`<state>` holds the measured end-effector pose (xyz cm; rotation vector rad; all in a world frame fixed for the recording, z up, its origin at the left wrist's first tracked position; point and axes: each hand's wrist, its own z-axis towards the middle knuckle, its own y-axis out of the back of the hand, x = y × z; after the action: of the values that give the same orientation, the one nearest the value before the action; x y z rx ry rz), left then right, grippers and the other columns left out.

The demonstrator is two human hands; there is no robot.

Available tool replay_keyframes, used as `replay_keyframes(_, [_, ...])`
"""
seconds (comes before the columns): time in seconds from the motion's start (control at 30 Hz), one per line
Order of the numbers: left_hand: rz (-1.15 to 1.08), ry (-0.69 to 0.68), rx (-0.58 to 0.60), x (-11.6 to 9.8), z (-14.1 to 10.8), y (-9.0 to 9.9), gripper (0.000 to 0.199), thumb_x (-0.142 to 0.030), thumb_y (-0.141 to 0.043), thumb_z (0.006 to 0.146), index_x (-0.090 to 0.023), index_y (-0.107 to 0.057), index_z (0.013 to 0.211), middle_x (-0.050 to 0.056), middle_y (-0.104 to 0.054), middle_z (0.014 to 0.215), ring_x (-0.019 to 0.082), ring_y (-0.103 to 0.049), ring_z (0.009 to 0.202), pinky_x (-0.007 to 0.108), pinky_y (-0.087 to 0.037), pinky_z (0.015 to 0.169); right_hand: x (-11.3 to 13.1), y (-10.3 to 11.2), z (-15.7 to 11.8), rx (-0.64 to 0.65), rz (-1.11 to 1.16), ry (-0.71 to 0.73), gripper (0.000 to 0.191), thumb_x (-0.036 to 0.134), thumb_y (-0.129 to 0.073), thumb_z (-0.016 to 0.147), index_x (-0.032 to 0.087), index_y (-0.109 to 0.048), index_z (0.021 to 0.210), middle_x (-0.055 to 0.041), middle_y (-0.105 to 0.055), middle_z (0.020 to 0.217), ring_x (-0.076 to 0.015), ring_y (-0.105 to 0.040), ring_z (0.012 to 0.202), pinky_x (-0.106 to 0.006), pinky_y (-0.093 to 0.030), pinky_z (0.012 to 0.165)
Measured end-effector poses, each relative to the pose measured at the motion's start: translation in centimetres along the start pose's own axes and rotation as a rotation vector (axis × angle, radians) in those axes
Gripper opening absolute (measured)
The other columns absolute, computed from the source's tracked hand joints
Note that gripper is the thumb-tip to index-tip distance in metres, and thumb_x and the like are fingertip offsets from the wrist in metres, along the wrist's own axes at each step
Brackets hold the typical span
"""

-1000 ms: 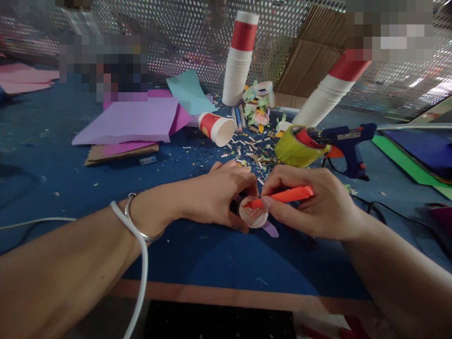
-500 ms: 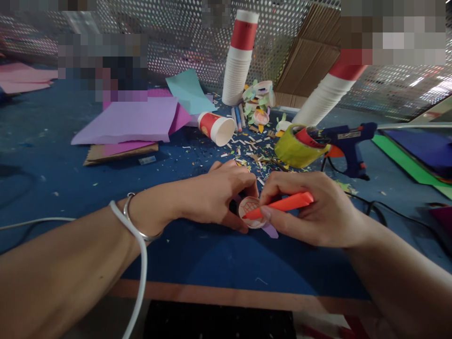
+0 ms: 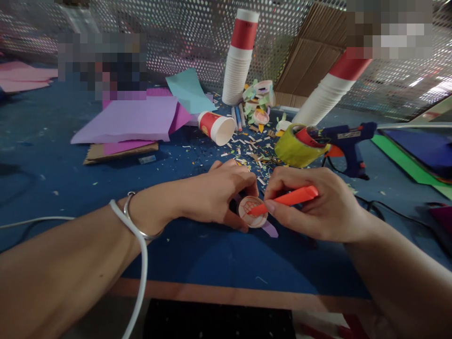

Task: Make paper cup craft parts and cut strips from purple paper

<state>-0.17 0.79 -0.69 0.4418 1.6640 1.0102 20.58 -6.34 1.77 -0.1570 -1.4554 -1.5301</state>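
A small round paper disc with a raised rim, perhaps a paper cup's base, lies low over the blue table. Orange crossed lines form a grid on its face, and a purple paper strip sticks out from under it. The thumb and fingers of my left hand close around the disc's left side. Pinched in my right hand is an orange marker pen, its tip on the grid. My right fingertips are just beside the disc's right edge.
Paper scraps litter the table beyond my hands. A red and white paper cup lies on its side. Farther back are two cup stacks, a yellow roll, a blue glue gun with its cable, and purple paper sheets.
The marker's tip has shifted slightly right and up across the disc, and my right hand has moved with it. More orange lines show on the disc. My left hand keeps its place.
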Motion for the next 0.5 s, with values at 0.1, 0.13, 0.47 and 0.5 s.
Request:
replay_keyframes(0.1, [-0.007, 0.0, -0.001, 0.09, -0.02, -0.02, 0.046, -0.046, -0.083, 0.073, -0.021, -0.062, 0.105, 0.004, -0.063, 0.105, 0.029, -0.049, 0.106, 0.039, -0.031, 0.085, 0.13, 0.05, -0.07, 0.004, -0.008, -0.005, 0.016, 0.016, -0.065, 0.081, 0.023, -0.055, 0.071, 0.0052, -0.057, 0.059, -0.0079, -0.045, 0.046, -0.024, -0.035, 0.044])
replay_keyframes(0.13, [-0.009, -0.003, -0.001, 0.11, -0.02, -0.04, 0.046, -0.047, -0.083, 0.073, -0.021, -0.062, 0.105, 0.004, -0.063, 0.104, 0.029, -0.049, 0.106, 0.039, -0.031, 0.085, 0.15, 0.07, -0.08, 0.015, -0.01, -0.014, 0.016, 0.015, -0.064, 0.08, 0.023, -0.055, 0.071, 0.0053, -0.057, 0.058, -0.008, -0.045, 0.046, -0.024, -0.035, 0.043])
replay_keyframes(0.47, [0.005, 0.005, 0.02, -0.15, 0.01, 0.12, 0.046, -0.045, -0.083, 0.074, -0.021, -0.061, 0.106, 0.004, -0.062, 0.107, 0.029, -0.048, 0.107, 0.039, -0.031, 0.086, 0.11, 0.13, -0.13, 0.063, 0.012, -0.03, 0.017, 0.011, -0.063, 0.077, 0.022, -0.053, 0.07, 0.0057, -0.055, 0.057, -0.0078, -0.043, 0.047, -0.023, -0.034, 0.044])
replay_keyframes(0.5, [0.007, 0.005, 0.021, -0.18, 0.04, 0.14, 0.046, -0.046, -0.083, 0.074, -0.02, -0.061, 0.106, 0.004, -0.062, 0.107, 0.028, -0.048, 0.107, 0.039, -0.031, 0.086, 0.16, 0.08, -0.11, 0.07, 0.02, -0.033, 0.016, 0.012, -0.063, 0.078, 0.022, -0.053, 0.07, 0.0055, -0.055, 0.058, -0.0075, -0.043, 0.047, -0.023, -0.034, 0.044])
